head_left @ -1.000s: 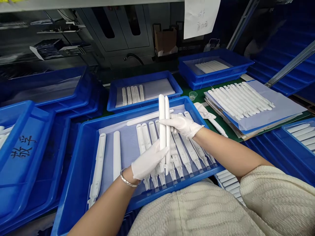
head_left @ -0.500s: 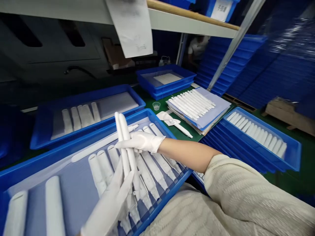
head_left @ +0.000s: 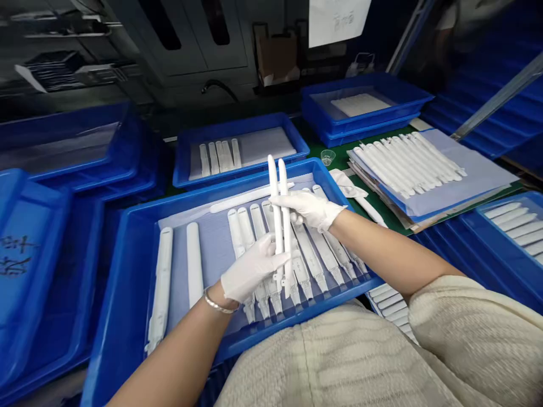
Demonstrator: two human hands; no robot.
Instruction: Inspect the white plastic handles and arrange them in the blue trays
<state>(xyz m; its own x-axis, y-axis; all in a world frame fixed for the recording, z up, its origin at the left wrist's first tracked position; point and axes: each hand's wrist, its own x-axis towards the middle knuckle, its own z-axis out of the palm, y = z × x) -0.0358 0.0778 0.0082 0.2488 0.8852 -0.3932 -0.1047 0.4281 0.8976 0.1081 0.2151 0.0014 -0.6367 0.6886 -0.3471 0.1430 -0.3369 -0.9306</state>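
Both my hands wear white gloves and hold two long white plastic sticks [head_left: 279,186] upright, side by side, above a blue tray [head_left: 127,237] in front of me. My left hand [head_left: 250,270] grips their lower part. My right hand [head_left: 309,208] pinches them near the middle. Below them, a row of several similar white parts [head_left: 314,257] lies on a pale sheet in the tray, with two more parts [head_left: 193,268] at its left and one lying crosswise [head_left: 241,199] at the back.
Another blue tray [head_left: 292,133] behind holds a few white parts. A stack of sheets with many white sticks [head_left: 407,161] lies at the right, with a small clear cup [head_left: 327,156] near it. More blue trays [head_left: 369,121] surround the bench; a paper sheet [head_left: 337,20] hangs above.
The view swung to the right and back again. Both hands keep hold of the two sticks in much the same pose above the tray.
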